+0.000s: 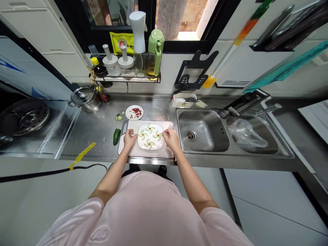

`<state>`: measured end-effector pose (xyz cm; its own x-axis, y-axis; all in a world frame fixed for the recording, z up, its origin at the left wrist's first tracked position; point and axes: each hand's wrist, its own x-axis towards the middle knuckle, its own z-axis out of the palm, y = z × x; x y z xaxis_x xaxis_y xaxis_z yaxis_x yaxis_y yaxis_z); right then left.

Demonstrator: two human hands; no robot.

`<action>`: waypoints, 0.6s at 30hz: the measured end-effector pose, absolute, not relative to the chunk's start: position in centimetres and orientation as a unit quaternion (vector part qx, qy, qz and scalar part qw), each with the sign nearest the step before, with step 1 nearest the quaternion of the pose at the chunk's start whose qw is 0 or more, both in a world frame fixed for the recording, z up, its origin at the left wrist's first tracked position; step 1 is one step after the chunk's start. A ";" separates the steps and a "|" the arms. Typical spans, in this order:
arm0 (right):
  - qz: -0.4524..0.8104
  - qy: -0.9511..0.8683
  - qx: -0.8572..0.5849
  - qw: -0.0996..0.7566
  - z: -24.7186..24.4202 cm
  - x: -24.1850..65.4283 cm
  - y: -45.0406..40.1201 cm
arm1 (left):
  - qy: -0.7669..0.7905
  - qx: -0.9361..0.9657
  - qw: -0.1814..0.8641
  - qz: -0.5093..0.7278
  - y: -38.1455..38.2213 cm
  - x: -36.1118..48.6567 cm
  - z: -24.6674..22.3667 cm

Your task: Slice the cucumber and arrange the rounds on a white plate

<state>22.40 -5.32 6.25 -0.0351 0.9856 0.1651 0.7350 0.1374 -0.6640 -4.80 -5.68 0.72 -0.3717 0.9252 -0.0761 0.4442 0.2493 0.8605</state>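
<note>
A white squarish plate (150, 137) with a dark rim line lies on a pale cutting board (167, 153) in front of me. Thin cucumber slices (149, 144) form several pinwheels on it, each with a small red centre. At the plate's left edge is my left hand (130, 139), its fingers curled and its thumb at the rim. My right hand (171, 139) pinches at the opposite edge, close to the right-hand pinwheel. Left of the board lies a piece of cucumber (117, 136). Behind the board, a small round plate (134, 117) bears chopped red bits.
Cucumber scraps (118, 117) lie by the round plate. A lidded steel pot (85, 99) stands at the back left, near a stove burner (24, 116). To the right is a double sink (203, 131), a plastic bag (247, 133) in its far basin. Bottles and jars fill a wall rack (128, 79).
</note>
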 end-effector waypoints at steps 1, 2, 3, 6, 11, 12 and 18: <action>0.206 -0.688 -0.625 0.304 5.9 22.8 -6.0 | 0.726 0.465 0.313 0.398 -6.0 -4.9 0.7; 0.209 -0.685 -0.628 0.302 5.6 23.2 -6.6 | 0.724 0.460 0.320 0.402 -6.3 -5.0 0.6; 0.215 -0.681 -0.633 0.299 5.2 23.5 -7.3 | 0.721 0.456 0.329 0.405 -6.7 -5.0 0.5; 0.241 -0.658 -0.655 0.284 3.9 23.9 -9.2 | 0.712 0.441 0.356 0.415 -7.7 -5.1 0.3; 0.298 -0.608 -0.689 0.260 2.2 23.1 -11.7 | 0.696 0.429 0.401 0.414 -9.2 -5.1 -0.3; 0.313 -0.599 -0.692 0.253 2.0 22.8 -11.9 | 0.692 0.428 0.414 0.408 -9.4 -5.1 -0.5; 0.401 -0.528 -0.703 0.256 0.6 21.2 -12.4 | 0.663 0.390 0.512 0.383 -10.2 -4.5 -1.1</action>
<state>21.18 -12.43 0.64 0.1195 0.9484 -0.2936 0.5368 -0.3104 -0.7845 -4.52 -10.24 -1.12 -0.1721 0.9090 -0.3796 0.1256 0.4025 0.9068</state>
